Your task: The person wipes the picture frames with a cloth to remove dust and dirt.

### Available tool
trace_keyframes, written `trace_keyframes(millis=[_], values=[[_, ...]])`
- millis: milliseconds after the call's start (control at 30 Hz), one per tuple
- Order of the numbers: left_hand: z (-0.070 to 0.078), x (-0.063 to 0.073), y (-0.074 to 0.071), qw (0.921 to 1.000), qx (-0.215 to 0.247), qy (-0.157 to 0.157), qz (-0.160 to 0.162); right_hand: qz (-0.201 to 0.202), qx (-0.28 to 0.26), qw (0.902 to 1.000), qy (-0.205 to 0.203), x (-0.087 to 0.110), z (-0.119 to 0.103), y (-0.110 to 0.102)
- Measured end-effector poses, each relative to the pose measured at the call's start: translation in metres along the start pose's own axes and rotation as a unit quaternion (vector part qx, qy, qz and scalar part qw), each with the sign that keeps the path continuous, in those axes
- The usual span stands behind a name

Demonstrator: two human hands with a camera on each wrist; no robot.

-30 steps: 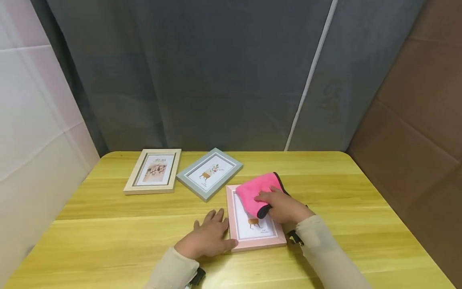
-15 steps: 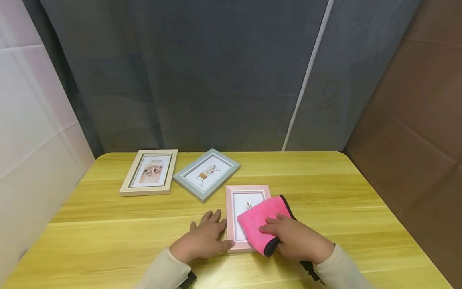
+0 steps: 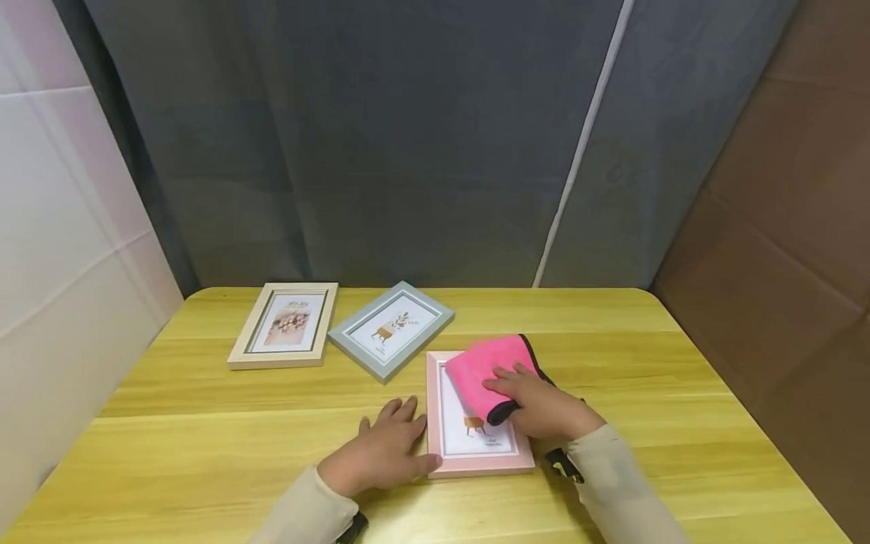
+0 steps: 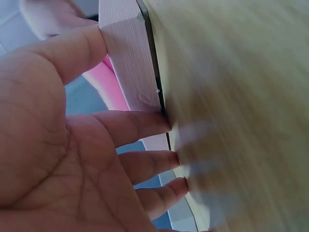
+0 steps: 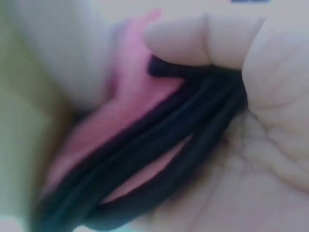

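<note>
A pink picture frame lies flat on the table, its printed drawing partly hidden. Over its upper right part is a folded pink cloth with black edging. My right hand holds this cloth, fingers spread over the top. The right wrist view, blurred, has the thumb against the cloth's folded black edges. At the frame's left side, my left hand rests with its thumb on the lower left corner. Its fingers are extended, the tips down on the table beside the frame's edge in the left wrist view.
Farther back on the wooden table lie a cream picture frame and a grey-blue picture frame, set at an angle. A dark curtain hangs behind, with a white sheet left and a brown one right.
My right hand slid the cloth down toward the pink frame's lower right, then back up over its upper part. The left hand stays at the frame's left side.
</note>
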State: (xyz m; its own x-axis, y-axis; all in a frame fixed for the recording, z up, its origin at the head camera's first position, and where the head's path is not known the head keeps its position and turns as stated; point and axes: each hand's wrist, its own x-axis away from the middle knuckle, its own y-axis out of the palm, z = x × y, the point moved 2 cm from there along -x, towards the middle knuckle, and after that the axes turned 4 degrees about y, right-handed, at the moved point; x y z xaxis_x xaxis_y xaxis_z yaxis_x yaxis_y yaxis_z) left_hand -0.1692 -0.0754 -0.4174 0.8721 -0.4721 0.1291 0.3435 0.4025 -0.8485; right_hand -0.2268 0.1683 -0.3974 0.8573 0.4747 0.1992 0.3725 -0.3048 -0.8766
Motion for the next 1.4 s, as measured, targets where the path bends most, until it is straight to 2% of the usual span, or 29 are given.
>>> trace_keyframes(millis=[100,200,333,400,533,633,700,833,967,1067,1133,1267,1333,1400], values=[[-0.001,0.001,0.001,1.0000,0.001,0.002,0.001,-0.021,-0.001,0.9998,-0.008,0.017,-0.015,-0.008],[-0.002,0.001,0.000,1.0000,-0.001,0.001,0.000,-0.029,0.017,0.9983,-0.047,0.031,-0.032,-0.013],[0.000,-0.001,-0.001,1.0000,0.001,0.002,-0.004,-0.026,0.037,0.9945,-0.095,0.037,-0.042,-0.012],[0.000,-0.002,-0.002,1.0000,0.000,0.005,-0.006,-0.019,0.049,0.9940,-0.095,0.035,-0.041,-0.009],[0.000,-0.003,-0.003,0.9999,-0.013,0.006,-0.005,0.008,0.067,0.9969,-0.041,0.022,-0.033,-0.002],[-0.001,-0.004,-0.003,0.9998,-0.020,0.002,-0.005,0.026,0.050,0.9984,0.006,0.009,-0.021,0.003],[-0.001,-0.004,-0.004,0.9998,-0.018,-0.001,-0.007,0.036,0.027,0.9988,0.020,-0.001,-0.012,0.006],[-0.002,-0.003,-0.003,0.9998,-0.012,-0.006,-0.012,0.037,-0.015,0.9992,0.008,-0.015,0.006,0.011],[-0.004,-0.001,-0.003,0.9998,-0.006,-0.011,-0.015,0.035,-0.073,0.9967,-0.002,-0.021,0.016,0.006],[-0.005,-0.001,-0.004,0.9999,-0.007,-0.008,-0.010,0.069,-0.113,0.9912,-0.004,-0.021,0.018,-0.004],[-0.004,0.000,-0.004,0.9999,-0.005,-0.006,-0.011,0.106,-0.126,0.9864,-0.003,-0.019,0.018,-0.012],[-0.002,0.001,-0.003,0.9999,-0.001,-0.001,-0.014,0.172,-0.117,0.9781,0.009,-0.020,0.014,-0.020],[0.000,0.001,-0.002,0.9999,0.001,0.000,-0.015,0.172,-0.108,0.9787,0.028,-0.023,0.011,-0.017],[0.002,0.001,0.000,0.9998,0.003,-0.001,-0.018,0.148,-0.089,0.9838,0.048,-0.026,0.006,-0.011]])
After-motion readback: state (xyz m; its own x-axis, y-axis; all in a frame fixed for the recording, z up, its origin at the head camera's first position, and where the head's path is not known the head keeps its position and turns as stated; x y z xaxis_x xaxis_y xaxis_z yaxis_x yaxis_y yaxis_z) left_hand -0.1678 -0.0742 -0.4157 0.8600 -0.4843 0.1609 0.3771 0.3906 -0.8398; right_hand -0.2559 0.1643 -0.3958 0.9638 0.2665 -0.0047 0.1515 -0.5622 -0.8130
